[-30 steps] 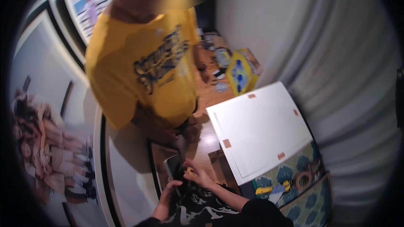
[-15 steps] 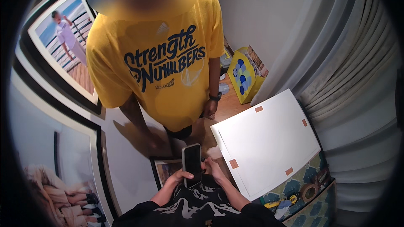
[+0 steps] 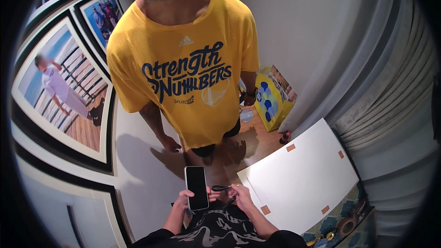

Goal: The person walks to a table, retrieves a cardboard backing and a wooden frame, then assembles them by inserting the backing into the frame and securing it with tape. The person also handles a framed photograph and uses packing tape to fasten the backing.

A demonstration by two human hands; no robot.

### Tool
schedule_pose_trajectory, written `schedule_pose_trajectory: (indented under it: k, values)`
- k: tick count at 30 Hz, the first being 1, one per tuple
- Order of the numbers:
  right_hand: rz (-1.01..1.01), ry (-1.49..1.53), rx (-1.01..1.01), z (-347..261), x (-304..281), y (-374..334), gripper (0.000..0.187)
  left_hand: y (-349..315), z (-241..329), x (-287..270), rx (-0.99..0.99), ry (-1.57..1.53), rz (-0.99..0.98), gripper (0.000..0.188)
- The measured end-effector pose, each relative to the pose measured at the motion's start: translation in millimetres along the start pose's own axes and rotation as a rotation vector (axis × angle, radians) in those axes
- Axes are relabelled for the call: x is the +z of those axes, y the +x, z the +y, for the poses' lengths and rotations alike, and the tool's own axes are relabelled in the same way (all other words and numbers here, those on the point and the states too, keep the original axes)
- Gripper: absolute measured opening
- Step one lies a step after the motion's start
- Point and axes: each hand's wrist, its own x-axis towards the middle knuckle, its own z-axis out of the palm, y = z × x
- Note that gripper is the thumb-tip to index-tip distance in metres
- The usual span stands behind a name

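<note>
L. hand (image 3: 184, 200): clamped on phone (image 3: 197, 187), w/ thumb at near-side (L.) edge and fingertips showing past the R. edge; phone stands approx. upright, dark screen facing wearer; R. hand (image 3: 241, 196): fingers pinched together on black cord (image 3: 221, 188), a loop of which projects from the fingertips toward the phone (loop and phone edge apart; L. fingertips lie between); both hands sit in front of wearer's black garment (image 3: 216, 232), printed w/ light lettering.

Just R. of R. hand: white panel (image 3: 301, 174), w/ four brown patches (image 3: 290, 148) near its edges; contact w/ hand cannot be told. Farther R. and nearer wearer: green patterned surface (image 3: 330, 224), partly under panel, bearing brown tape roll (image 3: 340, 226) and a yellow item (type unclear) (image 3: 330, 235).

Ahead of both hands: co-worker in yellow T-shirt (image 3: 183, 82), arms hanging, standing on wood floor (image 3: 225, 156); ahead and R. of R. hand: yellow bag w/ blue dots (image 3: 271, 105), and small dark object w/ red band (image 3: 285, 138) beyond panel edge; well L. of L. hand: framed photos (image 3: 69, 92) on wall; far R. of R. hand: pale curtain (image 3: 390, 87).
</note>
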Motion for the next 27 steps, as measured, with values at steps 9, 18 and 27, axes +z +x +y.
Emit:
schedule_pose_trajectory:
  k: [9,18,27]
  values:
    - [0.113,0.152,-0.402,-44.2,26.2,42.9,0.037,34.3,52.9,-34.2,-0.272,0.379,0.185,0.063]
    - [0.561,-0.982,-0.667,-106.5,68.2,71.2,0.022,142.5,123.2,-26.5,-0.445,0.587,0.081,0.054]
    - [0.153,0.159,-0.749,-178.9,48.3,151.6,0.022,291.8,176.9,-70.2,-0.328,0.491,0.069,0.081]
